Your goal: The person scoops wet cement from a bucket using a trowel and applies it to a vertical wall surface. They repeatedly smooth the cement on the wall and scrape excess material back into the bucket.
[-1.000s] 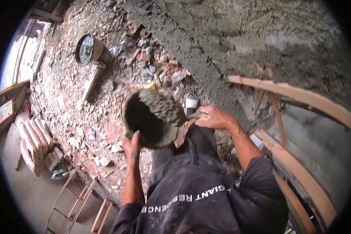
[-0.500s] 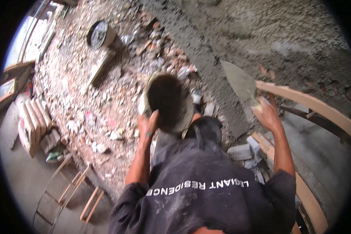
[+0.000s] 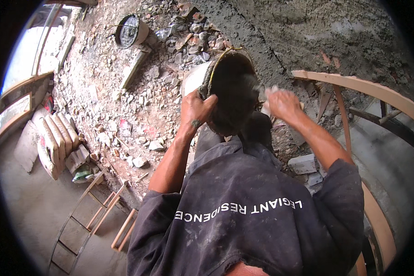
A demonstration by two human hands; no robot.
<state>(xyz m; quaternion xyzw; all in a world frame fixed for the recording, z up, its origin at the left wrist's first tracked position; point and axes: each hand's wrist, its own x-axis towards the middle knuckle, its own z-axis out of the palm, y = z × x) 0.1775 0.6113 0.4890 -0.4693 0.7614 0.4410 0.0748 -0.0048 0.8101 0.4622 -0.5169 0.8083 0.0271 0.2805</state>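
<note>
My left hand (image 3: 197,110) grips the rim of a pale bucket (image 3: 196,79), thumb over the edge. The bucket is tilted, its dark mouth facing me and wet grey mortar coating the inside. At the right side of that mouth, my right hand (image 3: 283,105) is closed around a trowel, whose handle end (image 3: 301,106) pokes out behind the fist. The blade is blurred and mostly lost in the dark of the bucket. Beyond the bucket lies a rough surface of grey mortar (image 3: 280,50).
Rubble (image 3: 147,101) covers the ground to the left. A second bucket (image 3: 132,32) holding grey mix stands far left, near a plank (image 3: 136,66). Stacked sacks (image 3: 57,135) and a ladder-like frame (image 3: 87,214) are at left. A curved-looking wooden board (image 3: 358,85) and blocks (image 3: 303,164) lie right.
My right hand has swung left with the trowel, from the mortar surface to the bucket's mouth. The bucket has shifted up and to the right in view with my left hand.
</note>
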